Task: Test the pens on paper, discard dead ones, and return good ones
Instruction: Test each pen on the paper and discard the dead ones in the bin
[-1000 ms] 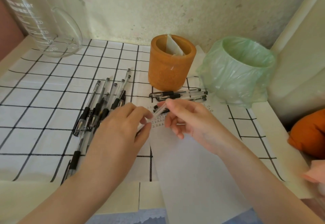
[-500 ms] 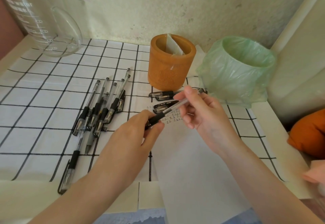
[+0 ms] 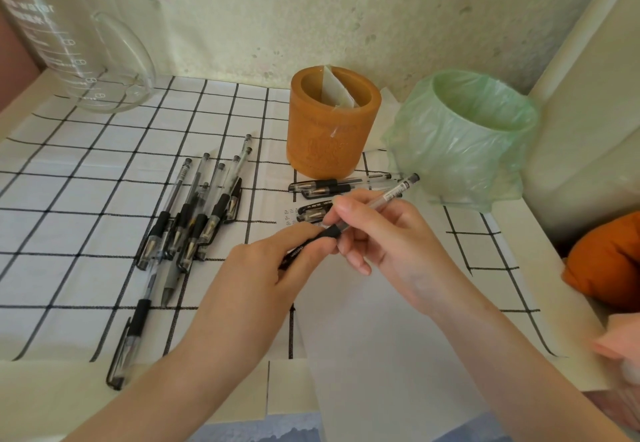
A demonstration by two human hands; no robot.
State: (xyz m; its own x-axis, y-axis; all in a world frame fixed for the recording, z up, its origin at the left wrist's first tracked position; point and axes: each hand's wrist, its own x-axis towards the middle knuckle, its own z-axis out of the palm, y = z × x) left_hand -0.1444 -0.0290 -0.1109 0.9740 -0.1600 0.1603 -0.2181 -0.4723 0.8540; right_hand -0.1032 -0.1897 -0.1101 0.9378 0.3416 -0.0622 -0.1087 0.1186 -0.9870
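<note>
Pinching 1 pen [image 3: 388,195], 2 hands: left hand [image 3: 256,275] at black end, right hand [image 3: 388,244] mid-barrel

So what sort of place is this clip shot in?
Probably a home desk set against a wall, not a workshop. A checked cloth covers it, with an orange pen pot, a bag-lined bin and loose pens.

Glass measuring jug [image 3: 86,60], checked cloth [image 3: 69,199], orange cushion [image 3: 609,261] at right

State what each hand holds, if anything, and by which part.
One pen, shared: the right hand pinches its clear barrel above the black grip; the left hand grips its black lower end.
</note>
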